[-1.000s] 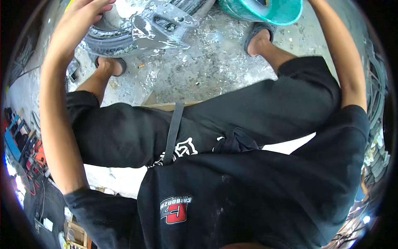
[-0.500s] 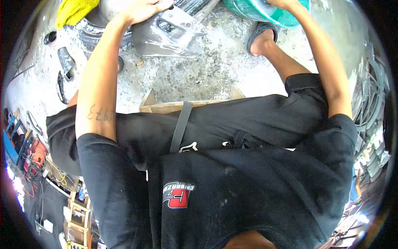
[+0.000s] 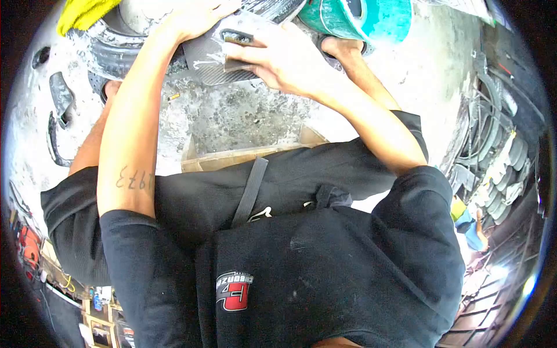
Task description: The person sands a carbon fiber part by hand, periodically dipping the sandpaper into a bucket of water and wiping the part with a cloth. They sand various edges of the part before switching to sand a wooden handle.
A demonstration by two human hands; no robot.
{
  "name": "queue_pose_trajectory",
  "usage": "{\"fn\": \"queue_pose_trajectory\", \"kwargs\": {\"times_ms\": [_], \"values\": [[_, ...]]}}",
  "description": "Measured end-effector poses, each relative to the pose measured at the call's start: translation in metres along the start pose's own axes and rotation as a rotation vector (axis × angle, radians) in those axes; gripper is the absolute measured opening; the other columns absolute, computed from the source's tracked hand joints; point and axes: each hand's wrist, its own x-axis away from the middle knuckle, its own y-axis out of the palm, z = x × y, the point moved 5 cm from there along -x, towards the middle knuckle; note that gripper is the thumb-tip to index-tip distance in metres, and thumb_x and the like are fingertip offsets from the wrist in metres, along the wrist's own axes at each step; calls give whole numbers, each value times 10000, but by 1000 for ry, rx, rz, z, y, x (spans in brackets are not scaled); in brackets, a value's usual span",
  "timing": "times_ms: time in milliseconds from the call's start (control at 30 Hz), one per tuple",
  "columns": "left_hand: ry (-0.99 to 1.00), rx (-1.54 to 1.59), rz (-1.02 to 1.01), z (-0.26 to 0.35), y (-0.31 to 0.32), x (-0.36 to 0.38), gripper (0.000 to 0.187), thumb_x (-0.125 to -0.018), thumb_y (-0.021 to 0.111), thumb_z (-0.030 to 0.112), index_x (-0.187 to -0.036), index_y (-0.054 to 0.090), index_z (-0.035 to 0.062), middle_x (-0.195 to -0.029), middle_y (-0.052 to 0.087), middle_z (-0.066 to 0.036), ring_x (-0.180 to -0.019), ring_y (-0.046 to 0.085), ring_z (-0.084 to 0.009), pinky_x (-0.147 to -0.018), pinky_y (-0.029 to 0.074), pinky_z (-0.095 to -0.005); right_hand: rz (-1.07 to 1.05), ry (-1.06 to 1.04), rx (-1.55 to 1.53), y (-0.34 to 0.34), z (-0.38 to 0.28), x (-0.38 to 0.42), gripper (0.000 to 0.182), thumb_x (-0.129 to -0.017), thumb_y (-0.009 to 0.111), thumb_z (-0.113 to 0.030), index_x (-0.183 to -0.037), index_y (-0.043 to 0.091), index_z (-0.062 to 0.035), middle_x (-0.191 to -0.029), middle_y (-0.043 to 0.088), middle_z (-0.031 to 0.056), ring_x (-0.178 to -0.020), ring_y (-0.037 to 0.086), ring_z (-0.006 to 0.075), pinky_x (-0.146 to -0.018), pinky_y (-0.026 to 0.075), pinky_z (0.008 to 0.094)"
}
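A grey, carbon-patterned panel (image 3: pixel 212 73) with wet whitish smears lies at the top centre, over a tyre. My left hand (image 3: pixel 200 20) grips its upper left edge, with the fingertips partly cut off by the frame. Over the panel's right part, my right hand (image 3: pixel 284 61) is closed round a small dark flat piece (image 3: pixel 235 62), pressed to the surface beside an oval opening. To the right of the panel stands a green bucket (image 3: pixel 387 20) with whitish residue.
A tyre (image 3: pixel 107 55) and a yellow cloth (image 3: pixel 87 13) are at the upper left. Dark curved parts (image 3: pixel 60 95) lie on the stained floor. A wooden stool (image 3: pixel 223 159) is beneath me. Black hoses and stacked parts (image 3: pixel 502 168) line the right side.
My right hand has come out of the bucket and moved left onto the panel with the dark piece. My left hand stays at the panel's edge. The view has shifted.
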Motion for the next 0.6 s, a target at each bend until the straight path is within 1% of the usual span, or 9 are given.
{"fn": "queue_pose_trajectory", "kwargs": {"times_ms": [33,67,100,167,267,367,433,533,600], "values": [[-28,63,-81,0,5,2,614,-1030,483,563,-1356,665,76,-1395,642,-185,-1306,591,-335,-1120,421,-401,10,12,-17,4,1,-1,378,-939,686,-295,-1316,674,-290,-970,640,16,-987,625,215,-844,479,428],[14,39,95,-2,9,3,603,-1031,508,562,-1306,697,60,-1256,720,-176,-1168,671,-295,-1058,467,-370,8,6,-34,8,2,-2,426,-907,703,-272,-1330,671,-298,-949,628,13,-967,624,213,-824,475,405],[3,55,104,7,8,10,603,-1031,508,562,-1306,697,60,-1256,720,-176,-1168,671,-295,-1058,467,-370,-9,-7,-35,6,2,-3,426,-907,703,-272,-1330,671,-298,-949,628,13,-967,624,213,-824,475,405],[-81,-85,215,47,-9,29,552,-1056,478,475,-1248,676,-4,-1217,698,-249,-1155,651,-397,-994,496,-447,-83,-56,24,2,-6,3,497,-870,709,-203,-1357,656,-284,-913,614,36,-921,619,244,-787,477,405],[-68,112,121,56,-16,30,619,-1050,418,522,-1256,669,-5,-1265,638,-305,-1202,601,-472,-1035,467,-498,-261,-31,-69,-14,1,21,551,-854,679,-113,-1384,634,-256,-911,600,79,-874,612,282,-762,487,413],[-107,21,101,49,-12,25,574,-1053,433,495,-1253,673,13,-1179,673,-305,-1097,653,-462,-983,497,-494,-163,-85,-140,0,-2,9,577,-856,647,-60,-1404,615,-237,-921,583,121,-848,607,313,-757,494,441],[207,-209,86,21,19,5,535,-1062,424,467,-1206,694,28,-1118,695,-288,-1021,663,-463,-934,502,-505,-85,-122,-139,28,-7,-18,643,-817,653,-53,-1429,600,-246,-942,587,142,-873,604,321,-774,494,445],[-15,59,31,55,-11,24,545,-1062,422,477,-1201,693,25,-1142,690,-285,-1037,655,-472,-935,500,-507,-46,-121,-222,24,-8,-25,662,-801,665,-62,-1432,598,-249,-937,589,137,-886,601,322,-761,487,441],[4,281,239,79,-27,47,559,-1062,418,488,-1182,703,22,-1148,686,-290,-1071,643,-477,-948,499,-494,-220,-106,-183,11,-5,-3,653,-802,669,-64,-1424,603,-250,-916,590,132,-858,604,325,-740,482,444]]}}
